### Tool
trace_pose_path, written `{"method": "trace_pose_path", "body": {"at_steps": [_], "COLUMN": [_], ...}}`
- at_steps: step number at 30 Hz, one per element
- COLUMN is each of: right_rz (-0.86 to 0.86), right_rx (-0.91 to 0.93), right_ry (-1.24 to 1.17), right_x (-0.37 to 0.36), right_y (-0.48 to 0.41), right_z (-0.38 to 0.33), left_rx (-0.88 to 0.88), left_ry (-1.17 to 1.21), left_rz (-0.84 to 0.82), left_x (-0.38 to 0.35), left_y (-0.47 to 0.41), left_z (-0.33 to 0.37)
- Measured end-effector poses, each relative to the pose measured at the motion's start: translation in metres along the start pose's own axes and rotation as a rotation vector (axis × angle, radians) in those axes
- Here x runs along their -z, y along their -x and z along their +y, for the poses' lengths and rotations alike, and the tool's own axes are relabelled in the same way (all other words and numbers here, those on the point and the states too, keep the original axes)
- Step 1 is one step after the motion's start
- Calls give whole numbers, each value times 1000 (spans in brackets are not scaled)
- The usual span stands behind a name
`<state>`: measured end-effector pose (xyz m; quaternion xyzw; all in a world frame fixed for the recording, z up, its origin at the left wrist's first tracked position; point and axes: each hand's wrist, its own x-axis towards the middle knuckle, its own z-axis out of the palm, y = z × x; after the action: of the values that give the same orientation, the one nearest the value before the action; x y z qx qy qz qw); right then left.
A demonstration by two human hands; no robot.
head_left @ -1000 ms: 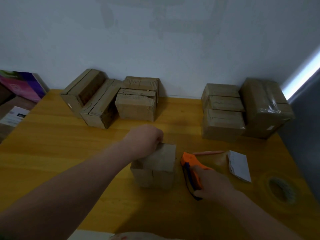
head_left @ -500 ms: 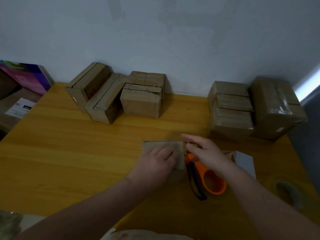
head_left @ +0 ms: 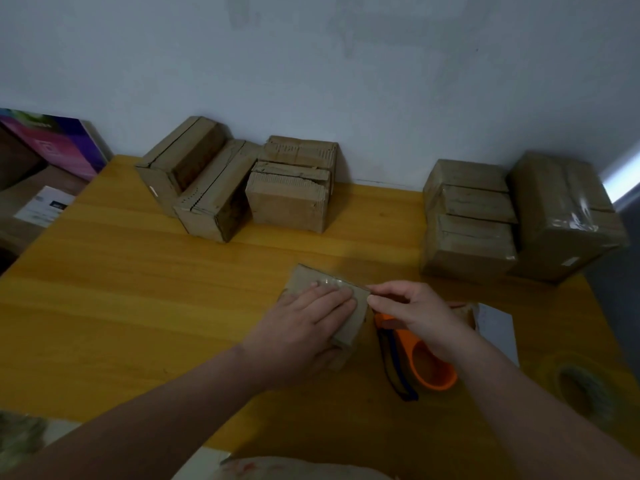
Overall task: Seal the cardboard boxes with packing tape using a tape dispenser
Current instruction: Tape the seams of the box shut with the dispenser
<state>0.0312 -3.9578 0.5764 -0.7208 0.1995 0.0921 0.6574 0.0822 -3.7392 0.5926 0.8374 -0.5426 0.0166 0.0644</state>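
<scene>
- Here, the person's left hand (head_left: 304, 327) lies flat on top of a small brown cardboard box (head_left: 304, 277). Its fingers are straight and close together, pressing down and gripping nothing.
- The right hand (head_left: 419, 317) reaches in from the right. Its thumb and forefinger are closed to a narrow pinch on the top right edge of the box. We cannot tell whether a tape end lies between the fingertips.
- The box stands on a yellow wooden table (head_left: 138, 306), near the front middle. A strip of clear packing tape (head_left: 332, 282) glints across its top, just beyond the left fingertips.
- Under the right wrist, just beside the box, we see an orange plastic tape dispenser (head_left: 433, 372) with a dark blue strip along its side. It lies on the table and neither hand holds it.
- To the right of the dispenser lies a white sheet of paper (head_left: 498, 327), partly hidden by the right forearm.
- Further right, near the table's front corner, a roll of clear tape (head_left: 585, 393) lies flat. It is blurred.
- At the back left, against a pale grey wall (head_left: 311, 81), four plain brown cardboard boxes (head_left: 291, 202) sit close together.
- At the back right we see several more brown boxes (head_left: 467, 244). Just beside them is a larger carton wrapped in shiny tape (head_left: 564, 216).
- Beyond the table's left edge are a pink and purple printed carton (head_left: 59, 147) and a white printed label (head_left: 45, 207).
</scene>
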Motion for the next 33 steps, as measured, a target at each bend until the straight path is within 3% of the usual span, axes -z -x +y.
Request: {"method": "trace_pose_path", "body": {"at_steps": [10,21,26,29,33], "right_rz": [79,321,294,198,210], "right_rx": [-5,336,394,385,412], "right_ry": [-4,510,629,691,760], "right_x": [-17,-25,-27,-36,-45], "right_y": [-12,-13,-16,-24,-29], "right_z": [-3,-4,-19,-31,-42], "left_rx": [-50,-34,-33,65,462], "left_ry": [4,128,153,168,146], "left_rz": [101,105,252,404,496], "left_x": [-10,-2,-6,-11,-10], "left_y": [0,-3,-3,2,8], "left_z": [-6,-7,-7,-10,-13]}}
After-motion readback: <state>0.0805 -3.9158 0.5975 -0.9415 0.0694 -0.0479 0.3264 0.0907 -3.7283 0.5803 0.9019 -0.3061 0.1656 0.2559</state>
